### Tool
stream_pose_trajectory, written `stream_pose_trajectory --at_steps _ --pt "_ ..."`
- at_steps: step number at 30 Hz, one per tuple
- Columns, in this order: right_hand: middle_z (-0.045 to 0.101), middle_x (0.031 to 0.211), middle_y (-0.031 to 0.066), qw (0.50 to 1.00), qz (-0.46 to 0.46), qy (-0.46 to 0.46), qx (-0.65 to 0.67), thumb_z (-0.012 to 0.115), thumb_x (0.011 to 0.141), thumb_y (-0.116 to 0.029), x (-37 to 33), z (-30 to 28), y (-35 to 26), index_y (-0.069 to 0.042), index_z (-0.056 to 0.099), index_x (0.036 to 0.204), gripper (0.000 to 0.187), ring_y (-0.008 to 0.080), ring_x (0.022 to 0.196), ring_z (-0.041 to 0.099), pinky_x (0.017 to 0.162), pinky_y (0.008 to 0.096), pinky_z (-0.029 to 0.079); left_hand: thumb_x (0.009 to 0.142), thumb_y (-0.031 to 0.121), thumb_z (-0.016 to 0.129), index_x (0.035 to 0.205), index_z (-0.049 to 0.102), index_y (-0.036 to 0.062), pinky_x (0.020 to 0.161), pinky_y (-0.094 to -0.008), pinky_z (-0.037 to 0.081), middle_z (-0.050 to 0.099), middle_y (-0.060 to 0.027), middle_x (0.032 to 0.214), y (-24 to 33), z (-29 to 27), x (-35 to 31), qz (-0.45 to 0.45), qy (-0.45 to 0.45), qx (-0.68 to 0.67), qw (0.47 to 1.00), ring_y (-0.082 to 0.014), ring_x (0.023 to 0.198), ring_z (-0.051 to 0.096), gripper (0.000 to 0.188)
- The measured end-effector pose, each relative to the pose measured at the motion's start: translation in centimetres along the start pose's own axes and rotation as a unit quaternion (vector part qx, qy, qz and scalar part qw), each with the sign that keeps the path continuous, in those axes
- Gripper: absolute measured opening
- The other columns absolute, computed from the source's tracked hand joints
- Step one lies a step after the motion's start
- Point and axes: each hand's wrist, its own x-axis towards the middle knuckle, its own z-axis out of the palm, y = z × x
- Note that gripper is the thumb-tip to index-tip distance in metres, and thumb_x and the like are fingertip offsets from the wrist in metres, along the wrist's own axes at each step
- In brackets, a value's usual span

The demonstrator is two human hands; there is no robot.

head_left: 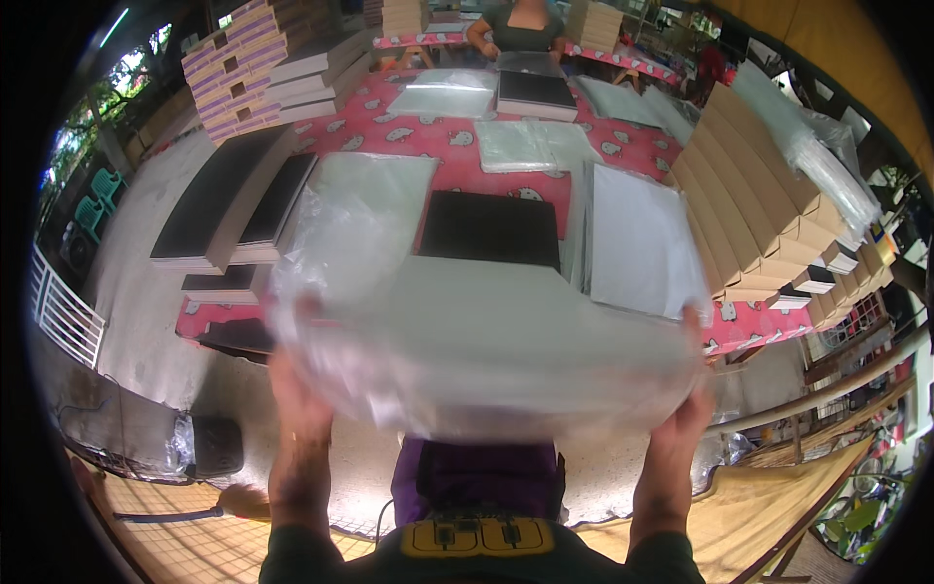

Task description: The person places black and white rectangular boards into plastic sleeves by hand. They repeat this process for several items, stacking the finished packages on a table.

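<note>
Between my two hands, above the table's front edge, is a wide pale flat sheet in clear plastic, smeared by motion. My left hand is closed on its left edge and my right hand on its right edge. The fingers are partly hidden by the plastic and blurred. Just beyond, a black flat panel lies on the table, its near edge covered by the sheet. Left of it rests a pile of clear plastic bags. To the right is a stack of white sheets in plastic.
Black-covered stacks stand at the left of the pink table, purple-striped boxes behind them. Brown cartons line the right side, plastic sleeves on top. A person is at the far end beside a black-topped stack.
</note>
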Motion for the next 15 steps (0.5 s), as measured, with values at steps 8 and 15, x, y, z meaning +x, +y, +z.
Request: stream_pose_trajectory --at_steps 8,15 --pt "0.058 0.124 0.0013 0.992 0.048 0.023 0.114 0.053 0.093 -0.016 18.4 -3.1 3.6 -0.011 0.047 0.132 0.039 0.0181 0.114 0.054 0.101 0.0388 0.039 0.091 0.009 0.055 0.117 0.054 0.0057 0.095 -0.0458 0.047 0.063 -0.0089 0.109 -3.0 -0.7 17.6 0.000 -0.092 -0.094 0.991 -0.0215 0.103 0.061 0.026" --pt "0.063 0.094 -0.0009 0.958 0.140 0.194 0.160 0.053 0.094 -0.019 18.4 -13.7 13.0 -0.011 0.062 0.106 0.017 0.0179 0.095 0.060 0.092 0.0418 0.044 0.092 0.008 0.054 0.111 0.055 0.0018 0.090 -0.0399 0.050 0.060 -0.0082 0.100 -10.1 -10.6 17.5 -0.093 0.178 -0.144 0.969 -0.0210 0.091 0.061 0.020"
